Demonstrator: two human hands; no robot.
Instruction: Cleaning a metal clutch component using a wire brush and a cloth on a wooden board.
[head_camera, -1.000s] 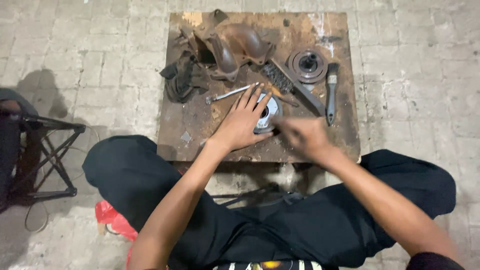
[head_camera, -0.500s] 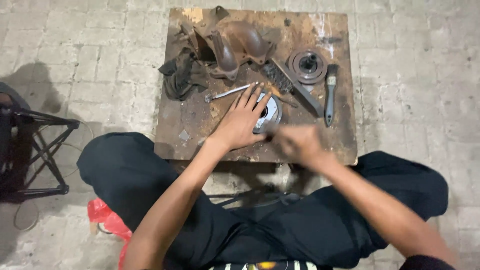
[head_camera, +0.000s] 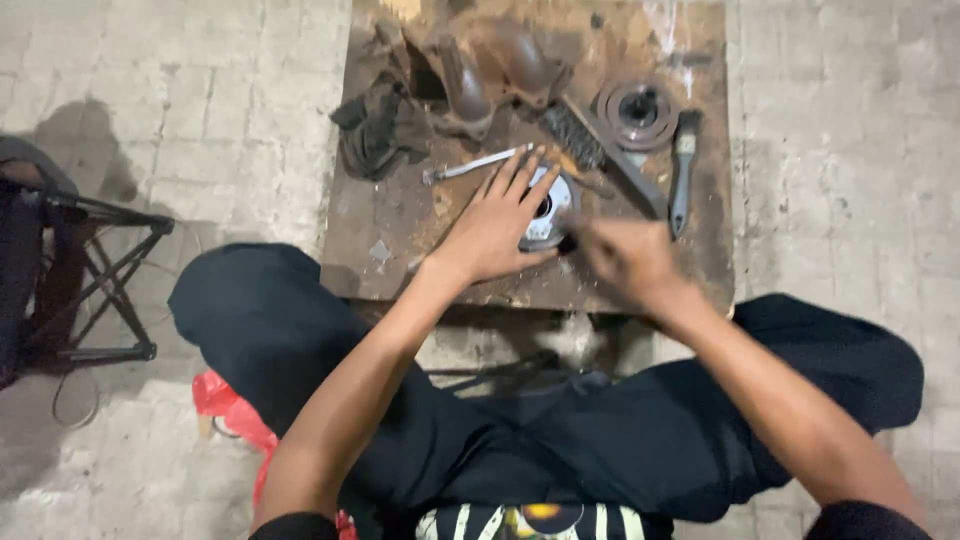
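The round silver metal disc (head_camera: 548, 208) is pressed flat by the open left hand (head_camera: 497, 222). The blurred right hand (head_camera: 628, 255) has been moved closer; its grip cannot be told.

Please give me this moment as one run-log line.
left hand: flat on metal disc | right hand: blurred, at disc edge, grip unclear | wooden board: wrench, brush, pulley

board's near-left corner (head_camera: 375, 255) bare; wrench (head_camera: 475, 165), rag (head_camera: 372, 135), wire brush (head_camera: 575, 135) crowd far side, maybe overlapping.
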